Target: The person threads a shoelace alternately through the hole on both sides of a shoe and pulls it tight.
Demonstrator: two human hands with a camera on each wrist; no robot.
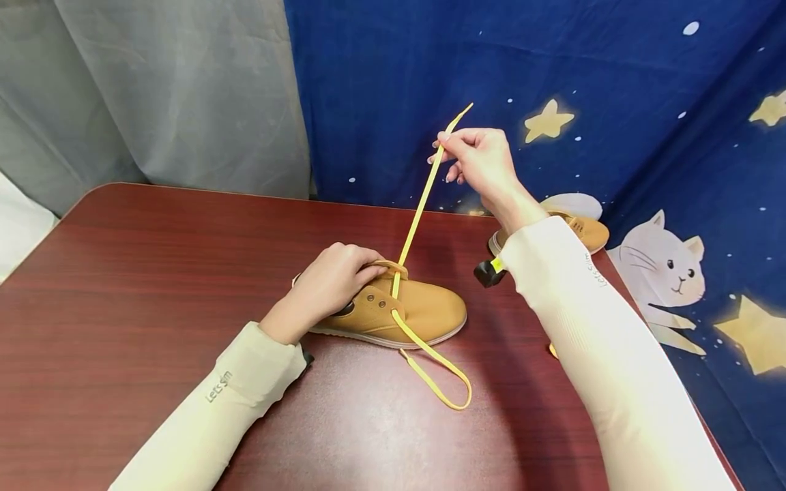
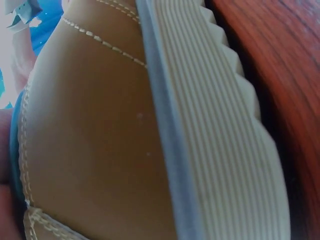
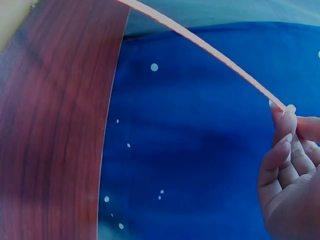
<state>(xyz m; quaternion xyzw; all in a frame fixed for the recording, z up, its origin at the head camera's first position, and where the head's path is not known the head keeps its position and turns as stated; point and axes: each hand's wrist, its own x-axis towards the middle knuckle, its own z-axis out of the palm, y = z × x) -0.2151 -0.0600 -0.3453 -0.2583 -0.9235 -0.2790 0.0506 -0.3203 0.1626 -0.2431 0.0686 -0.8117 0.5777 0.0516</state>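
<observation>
A tan shoe [image 1: 436, 308] lies on its sole in the middle of the table, toe to the right. My left hand [image 1: 331, 281] grips it across the opening, fingertips at the raised upper flap. A yellow shoelace [image 1: 420, 206] runs through the holes nearest the toe. My right hand [image 1: 485, 164] pinches that lace between thumb and forefinger near one end, drawing it up taut, with the tip sticking out above. The lace's other end loops on the table in front of the shoe. In the left wrist view, the shoe's side [image 2: 100, 125] and ridged sole [image 2: 215, 125] fill most of the picture.
A second tan shoe [image 1: 592, 234] stands at the table's right back edge, partly behind my right forearm. The reddish-brown table [image 1: 153, 286] ends against a grey curtain [image 1: 202, 102] and a blue star-printed curtain [image 1: 393, 88]. A small yellow piece [image 1: 553, 350] shows beside my right sleeve.
</observation>
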